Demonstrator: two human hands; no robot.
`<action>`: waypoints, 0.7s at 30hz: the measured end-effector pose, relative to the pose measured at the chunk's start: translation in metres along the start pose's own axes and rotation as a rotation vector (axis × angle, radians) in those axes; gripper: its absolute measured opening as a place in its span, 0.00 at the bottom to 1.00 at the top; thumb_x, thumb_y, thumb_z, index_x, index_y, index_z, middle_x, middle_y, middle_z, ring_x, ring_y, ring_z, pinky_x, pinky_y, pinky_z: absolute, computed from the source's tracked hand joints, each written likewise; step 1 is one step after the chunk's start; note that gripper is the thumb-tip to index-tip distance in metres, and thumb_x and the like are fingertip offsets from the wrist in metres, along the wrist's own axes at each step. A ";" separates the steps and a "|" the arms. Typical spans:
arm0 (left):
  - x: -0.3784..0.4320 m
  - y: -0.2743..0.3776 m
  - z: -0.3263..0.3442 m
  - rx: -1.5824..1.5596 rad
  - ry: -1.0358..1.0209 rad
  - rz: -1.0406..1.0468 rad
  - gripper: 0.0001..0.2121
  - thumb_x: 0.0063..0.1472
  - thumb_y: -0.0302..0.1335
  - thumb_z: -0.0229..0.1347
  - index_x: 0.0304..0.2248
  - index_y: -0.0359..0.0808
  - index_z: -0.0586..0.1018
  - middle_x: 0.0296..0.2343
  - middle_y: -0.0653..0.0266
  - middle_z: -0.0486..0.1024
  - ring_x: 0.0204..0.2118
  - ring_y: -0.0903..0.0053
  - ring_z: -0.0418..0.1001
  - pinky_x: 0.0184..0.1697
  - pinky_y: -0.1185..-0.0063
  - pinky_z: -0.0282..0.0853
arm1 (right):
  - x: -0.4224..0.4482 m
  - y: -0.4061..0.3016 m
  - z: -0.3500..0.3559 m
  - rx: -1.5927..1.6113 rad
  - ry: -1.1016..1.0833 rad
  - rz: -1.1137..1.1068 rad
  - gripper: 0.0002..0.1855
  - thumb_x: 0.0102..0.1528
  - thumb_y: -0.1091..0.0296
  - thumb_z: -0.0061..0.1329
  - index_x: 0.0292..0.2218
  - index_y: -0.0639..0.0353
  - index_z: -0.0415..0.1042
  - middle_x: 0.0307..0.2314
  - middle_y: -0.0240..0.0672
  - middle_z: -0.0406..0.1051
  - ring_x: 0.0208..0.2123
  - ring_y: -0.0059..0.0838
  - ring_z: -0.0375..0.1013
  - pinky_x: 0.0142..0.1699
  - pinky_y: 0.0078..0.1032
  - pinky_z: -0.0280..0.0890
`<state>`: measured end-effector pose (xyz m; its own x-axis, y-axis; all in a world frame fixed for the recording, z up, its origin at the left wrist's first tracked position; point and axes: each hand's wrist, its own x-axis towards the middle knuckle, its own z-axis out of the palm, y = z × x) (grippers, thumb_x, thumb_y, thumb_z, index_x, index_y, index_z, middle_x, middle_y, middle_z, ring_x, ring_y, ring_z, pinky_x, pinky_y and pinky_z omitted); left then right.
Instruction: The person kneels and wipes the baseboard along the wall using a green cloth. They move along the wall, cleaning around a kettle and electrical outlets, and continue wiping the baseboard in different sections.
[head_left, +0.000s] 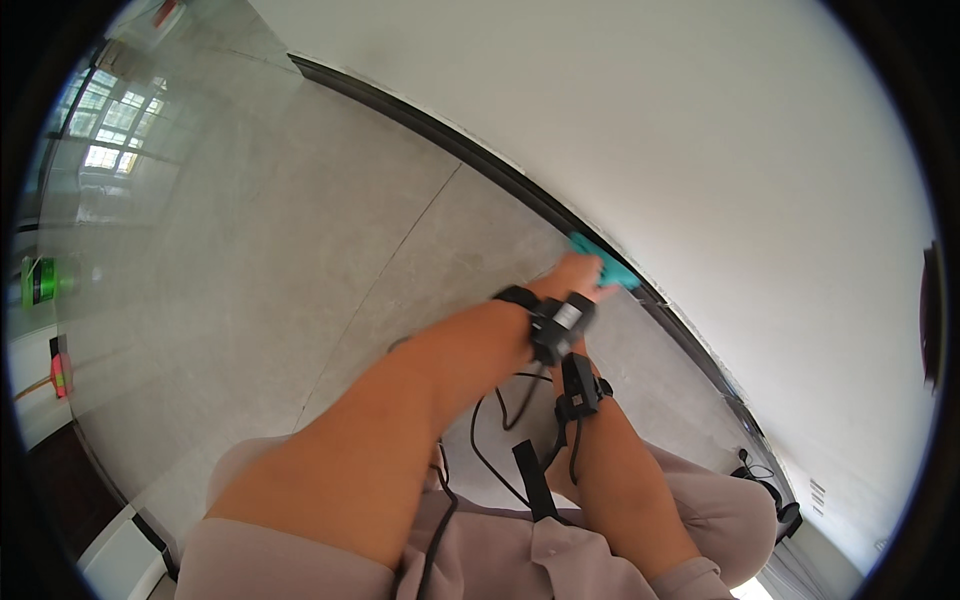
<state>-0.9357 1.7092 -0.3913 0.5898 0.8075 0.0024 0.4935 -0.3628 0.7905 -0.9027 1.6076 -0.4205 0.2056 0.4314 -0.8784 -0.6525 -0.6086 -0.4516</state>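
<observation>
My left hand (571, 274) presses a teal cloth (616, 268) against the black baseboard (517, 184) at the foot of the white wall. The cloth lies bunched along the board, close to the floor. My left arm reaches across in front of the right one, and a black device (561, 324) is strapped to its wrist. Another strapped device (580, 386) sits on my right wrist. Most of my right hand (579, 347) is hidden behind the left wrist and its device, so what it holds does not show.
Grey tiled floor (360, 187) with dark joints spreads to the left. Black cables (480, 450) hang between my arms. A white wall (675, 135) rises on the right. Dark cables and objects (765, 480) lie beside my right knee. A green container (39, 281) stands far left.
</observation>
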 end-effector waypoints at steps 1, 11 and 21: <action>0.003 0.010 0.017 -0.107 -0.007 0.049 0.18 0.49 0.41 0.58 0.25 0.31 0.72 0.19 0.53 0.71 0.27 0.58 0.72 0.32 0.71 0.68 | 0.008 0.006 -0.002 -0.013 0.005 0.019 0.10 0.53 0.72 0.40 0.38 0.61 0.66 0.26 0.36 0.69 0.22 0.24 0.66 0.27 0.20 0.65; -0.006 -0.069 -0.117 0.358 0.195 -0.298 0.21 0.47 0.43 0.58 0.27 0.31 0.72 0.20 0.51 0.71 0.25 0.55 0.70 0.28 0.66 0.66 | -0.013 -0.005 0.048 -0.004 0.018 0.044 0.11 0.52 0.72 0.39 0.38 0.61 0.66 0.24 0.36 0.69 0.19 0.23 0.65 0.23 0.20 0.64; -0.004 -0.059 -0.207 0.389 -0.015 -0.619 0.13 0.51 0.34 0.56 0.28 0.30 0.75 0.25 0.53 0.75 0.27 0.64 0.74 0.28 0.71 0.69 | -0.043 0.021 0.135 0.049 -0.350 0.170 0.10 0.48 0.76 0.41 0.34 0.66 0.69 0.23 0.39 0.69 0.19 0.25 0.67 0.21 0.23 0.63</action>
<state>-1.0995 1.8232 -0.3111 0.1372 0.9126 -0.3852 0.9289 0.0166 0.3700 -1.0241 1.6664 -0.3710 -0.1644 0.5334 -0.8297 -0.6914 -0.6622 -0.2887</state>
